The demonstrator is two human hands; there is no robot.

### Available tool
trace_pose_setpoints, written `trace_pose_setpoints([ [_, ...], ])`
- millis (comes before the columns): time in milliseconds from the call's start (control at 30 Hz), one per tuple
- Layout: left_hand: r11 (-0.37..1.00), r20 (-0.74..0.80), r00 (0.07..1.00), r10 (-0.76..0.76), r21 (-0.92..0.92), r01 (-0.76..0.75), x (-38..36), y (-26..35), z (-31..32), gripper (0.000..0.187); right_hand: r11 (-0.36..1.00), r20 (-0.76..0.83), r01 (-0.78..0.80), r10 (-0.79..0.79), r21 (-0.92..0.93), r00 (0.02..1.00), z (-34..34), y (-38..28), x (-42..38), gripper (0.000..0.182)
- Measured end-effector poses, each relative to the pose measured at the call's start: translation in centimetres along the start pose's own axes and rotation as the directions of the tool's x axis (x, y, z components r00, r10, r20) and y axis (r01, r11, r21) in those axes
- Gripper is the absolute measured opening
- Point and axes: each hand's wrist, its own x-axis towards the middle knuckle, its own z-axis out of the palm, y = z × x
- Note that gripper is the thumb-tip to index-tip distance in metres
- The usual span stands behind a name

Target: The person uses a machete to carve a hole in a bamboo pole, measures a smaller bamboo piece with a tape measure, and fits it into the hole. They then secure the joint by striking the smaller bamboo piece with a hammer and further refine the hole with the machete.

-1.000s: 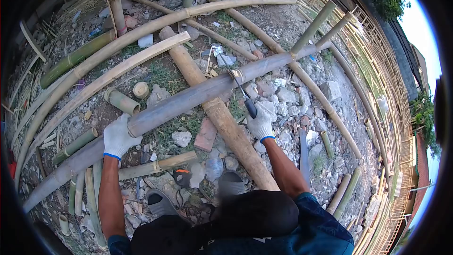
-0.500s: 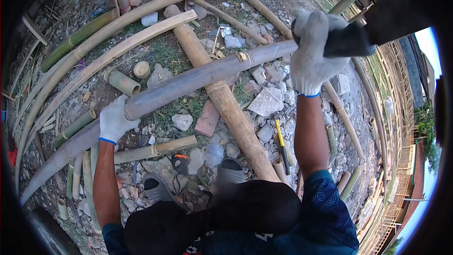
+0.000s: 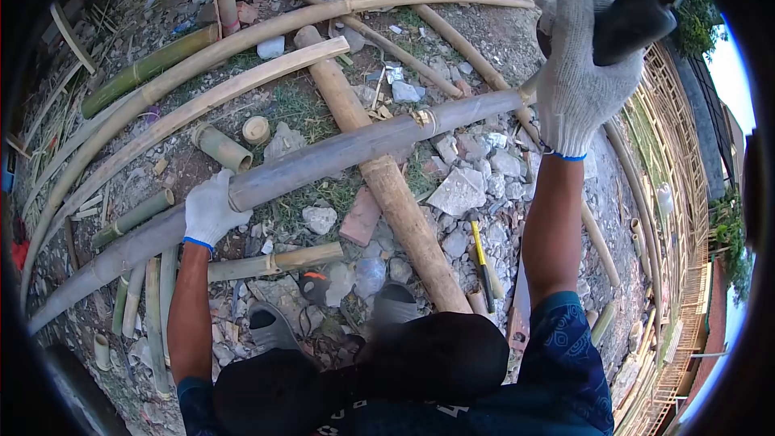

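Note:
My left hand [image 3: 211, 208], in a white knit glove with a blue cuff, is closed around a grey bamboo pole [image 3: 339, 145] near a node. The pole slants across the view from lower left to upper right, resting over a thicker tan bamboo log [image 3: 395, 206]. A cut notch shows on it right of the log. Raised at the upper right, my gloved right hand [image 3: 577, 73] grips the black handle of a machete [image 3: 634, 24]. Most of the blade is seen edge-on or lost in the dark border.
A split bamboo strip [image 3: 210, 93] and a long curved pole [image 3: 266, 28] lie beyond. Short bamboo pieces [image 3: 222, 148], a brick [image 3: 361, 216] and broken stones [image 3: 458, 192] litter the ground. A yellow and black tool [image 3: 482, 254] lies near my feet. Bamboo lattice [image 3: 678, 194] stands right.
My right hand has risen up and to the right with the machete, whose blade has turned away from view. My left hand keeps its hold on the pole; the view has shifted slightly.

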Motion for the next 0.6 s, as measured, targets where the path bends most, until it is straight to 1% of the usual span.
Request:
trace_pose_setpoints([
  [67,1.0,0.008,1.0,0.006,0.016,-0.006,-0.1,-0.1,0.4,0.071,0.981,-0.094,-0.097,0.114,0.169,0.989,0.8,0.5,-3.2,0.022],
  [100,1.0,-0.006,1.0,0.009,0.021,-0.008,0.1,-0.2,0.3,0.071,0.966,-0.121,-0.178,0.202,0.186,0.972,1.2,2.4,-8.2,0.019],
  [133,1.0,-0.01,1.0,0.006,-0.004,-0.006,0.1,-0.5,0.6,0.072,0.932,-0.028,-0.205,0.206,-0.3,0.978,0.5,9.7,-17.4,0.014],
  [167,1.0,0.03,1.0,-0.001,-0.005,0.001,0.1,-0.7,0.2,0.073,0.782,0.341,-0.451,0.604,-0.431,0.721,-2.4,10.4,-24.5,0.043],
  [200,1.0,0.055,0.998,-0.013,-0.014,0.014,0.1,-0.2,-0.1,0.074,0.719,0.647,0.222,0.39,-0.659,0.655,-5.1,13.6,-29.5,0.044],
  [233,0.999,0.069,0.997,-0.042,-0.017,0.043,0.0,0.1,-0.6,0.075,0.733,0.532,-0.139,0.597,-0.666,0.6,-5.0,13.3,-29.1,0.039],
  [267,0.999,0.06,0.997,-0.047,0.008,0.047,-0.2,0.1,-0.5,0.076,0.751,0.513,-0.226,0.607,-0.621,0.606,-2.3,13.6,-26.5,0.035],
  [300,0.998,0.034,0.998,-0.05,0.03,0.049,-0.4,0.2,-0.5,0.076,0.725,0.492,-0.329,0.665,-0.605,0.562,-2.9,11.1,-24.9,0.032],
  [333,0.999,0.043,0.999,-0.032,0.014,0.031,-0.9,0.0,-0.2,0.076,0.722,0.49,-0.276,0.652,-0.635,0.579,-2.2,8.7,-20.9,0.027],
  [367,1.0,0.019,1.0,-0.024,-0.012,0.024,-0.4,0.0,-0.1,0.076,0.8,0.495,-0.287,0.563,-0.527,0.662,-1.7,7.8,-17.9,0.027],
  [400,1.0,0.023,1.0,-0.02,-0.016,0.02,-0.4,0.0,0.0,0.075,0.844,0.435,-0.268,0.482,-0.465,0.761,-0.8,5.5,-14.1,0.028],
  [433,1.0,0.025,1.0,-0.014,-0.016,0.014,-0.3,0.1,-0.2,0.073,0.877,0.387,-0.229,0.403,-0.423,0.829,-0.2,3.5,-10.6,0.028],
  [467,1.0,0.021,1.0,-0.011,-0.018,0.011,-0.2,0.1,-0.3,0.072,0.91,0.303,-0.277,0.37,-0.307,0.878,0.5,1.2,-7.5,0.028],
  [500,1.0,0.029,0.999,-0.014,-0.022,0.015,-0.2,0.1,-0.4,0.072,0.948,0.206,-0.214,0.264,-0.237,0.942,1.0,0.5,-5.5,0.024],
  [533,0.999,0.033,0.999,-0.02,-0.028,0.021,-0.1,0.2,-0.5,0.072,0.972,0.157,-0.155,0.184,-0.178,0.97,1.2,-0.3,-4.2,0.02],
  [567,0.999,0.036,0.999,-0.026,-0.034,0.028,-0.1,0.2,-0.5,0.072,0.986,0.052,-0.139,0.145,-0.094,0.988,1.4,0.7,-4.5,0.016],
  [600,0.999,0.04,0.999,-0.025,-0.029,0.026,-0.2,0.1,-0.3,0.072,0.985,0.034,-0.171,0.17,0.012,0.985,1.4,2.0,-6.5,0.014],
])
